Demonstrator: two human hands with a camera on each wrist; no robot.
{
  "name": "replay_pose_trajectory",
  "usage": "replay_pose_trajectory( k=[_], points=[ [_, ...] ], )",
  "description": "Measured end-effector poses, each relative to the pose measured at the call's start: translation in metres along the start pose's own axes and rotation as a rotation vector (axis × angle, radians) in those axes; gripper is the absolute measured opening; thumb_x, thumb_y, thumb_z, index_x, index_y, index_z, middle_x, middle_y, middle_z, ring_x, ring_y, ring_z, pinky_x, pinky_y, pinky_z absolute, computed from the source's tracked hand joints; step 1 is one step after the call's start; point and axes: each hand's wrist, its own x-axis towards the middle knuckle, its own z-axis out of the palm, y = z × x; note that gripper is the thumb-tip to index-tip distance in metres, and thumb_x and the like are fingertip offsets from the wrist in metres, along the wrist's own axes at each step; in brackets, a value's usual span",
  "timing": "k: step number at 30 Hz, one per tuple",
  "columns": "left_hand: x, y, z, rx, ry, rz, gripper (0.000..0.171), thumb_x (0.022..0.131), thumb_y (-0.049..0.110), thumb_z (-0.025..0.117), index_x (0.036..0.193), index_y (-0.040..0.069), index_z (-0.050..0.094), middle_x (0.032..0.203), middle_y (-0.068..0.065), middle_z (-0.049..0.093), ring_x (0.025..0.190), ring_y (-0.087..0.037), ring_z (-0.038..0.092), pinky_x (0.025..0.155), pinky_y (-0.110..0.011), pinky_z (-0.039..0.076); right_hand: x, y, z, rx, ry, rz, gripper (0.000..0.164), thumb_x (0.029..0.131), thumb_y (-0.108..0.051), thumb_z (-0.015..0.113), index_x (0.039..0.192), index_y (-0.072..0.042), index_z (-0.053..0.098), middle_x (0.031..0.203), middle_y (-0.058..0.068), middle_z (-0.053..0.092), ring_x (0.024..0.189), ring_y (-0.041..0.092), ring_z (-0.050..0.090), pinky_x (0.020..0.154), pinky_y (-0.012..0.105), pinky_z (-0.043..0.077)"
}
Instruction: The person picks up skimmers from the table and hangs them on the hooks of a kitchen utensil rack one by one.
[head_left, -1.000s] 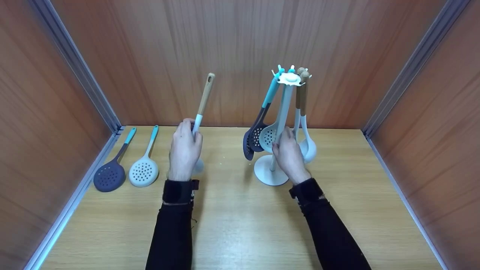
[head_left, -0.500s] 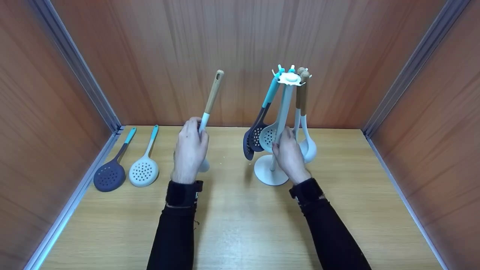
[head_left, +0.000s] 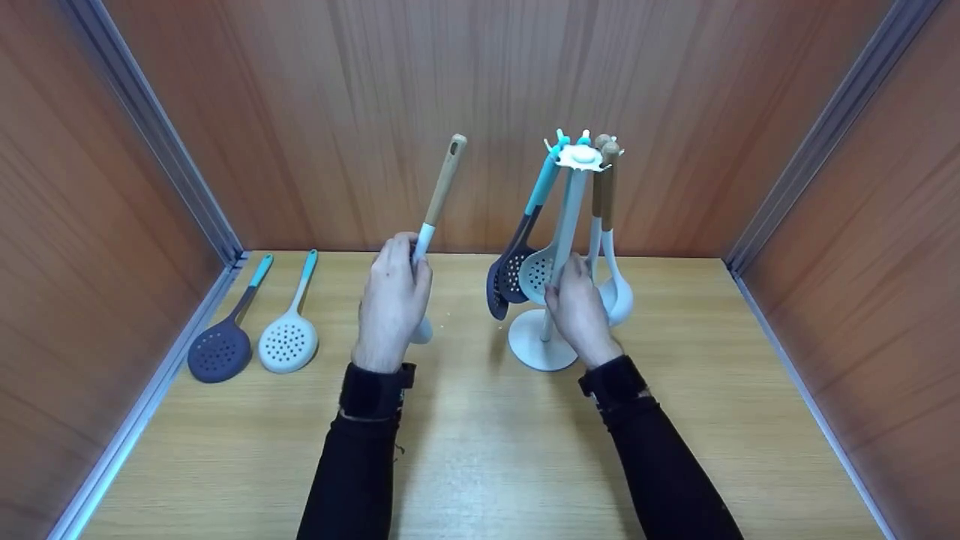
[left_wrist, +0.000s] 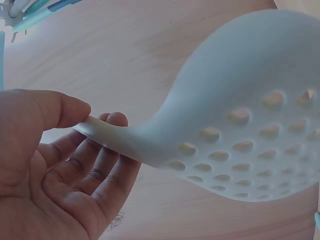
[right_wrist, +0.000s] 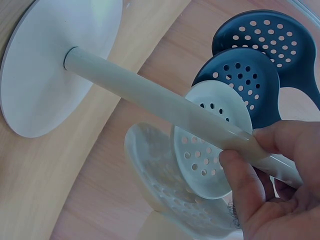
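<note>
My left hand holds a white skimmer by its neck, with the wooden handle pointing up and leaning right. Its perforated head fills much of the left wrist view, but in the head view the hand mostly hides it. Thumb and fingers of my right hand grip the pole of a white utensil stand. Around the top of the stand hang several utensils: dark skimmers with turquoise handles, a white skimmer, and white utensils with wooden handles.
On the table at the left lie a dark skimmer and a white skimmer, both turquoise-handled. Wooden panels with metal corner strips enclose the table at the back and both sides.
My left hand has moved right with the skimmer, closer to the stand, and the handle leans a little more to the right. My right hand and the stand have stayed in place.
</note>
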Motion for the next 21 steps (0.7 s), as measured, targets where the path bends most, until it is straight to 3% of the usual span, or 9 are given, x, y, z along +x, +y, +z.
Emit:
replay_pose_trajectory(
  k=[8, 15, 21],
  points=[
    [-0.003, 0.008, 0.004, -0.002, -0.01, 0.021, 0.032, 0.12, 0.012, 0.062, 0.151, 0.003, 0.065, 0.136, -0.016, 0.073, 0.118, -0.033, 0.075, 0.105, -0.053, 0.071, 0.0, 0.001, 0.0, 0.014, -0.006, 0.001, 0.064, 0.113, -0.004, 0.074, 0.167, 0.012, 0.043, 0.148, 0.034, 0.065, 0.133, 0.051, 0.077, 0.107, 0.057, 0.071],
    [-0.007, 0.014, 0.007, 0.006, 0.027, 0.107, 0.03, 0.118, 0.008, 0.063, 0.145, -0.002, 0.067, 0.129, -0.019, 0.075, 0.111, -0.034, 0.074, 0.099, -0.052, 0.07, -0.001, 0.002, 0.001, -0.004, 0.025, -0.041, 0.061, 0.112, -0.003, 0.074, 0.162, 0.015, 0.045, 0.144, 0.036, 0.066, 0.13, 0.052, 0.078, 0.103, 0.058, 0.072],
    [-0.011, 0.022, 0.009, 0.008, 0.034, 0.135, 0.03, 0.118, 0.008, 0.065, 0.146, -0.002, 0.068, 0.127, -0.018, 0.076, 0.108, -0.033, 0.075, 0.095, -0.05, 0.071, 0.0, 0.001, 0.001, -0.003, 0.008, -0.025, 0.059, 0.112, -0.004, 0.073, 0.162, 0.013, 0.046, 0.145, 0.034, 0.066, 0.131, 0.05, 0.078, 0.105, 0.056, 0.072]
  ],
)
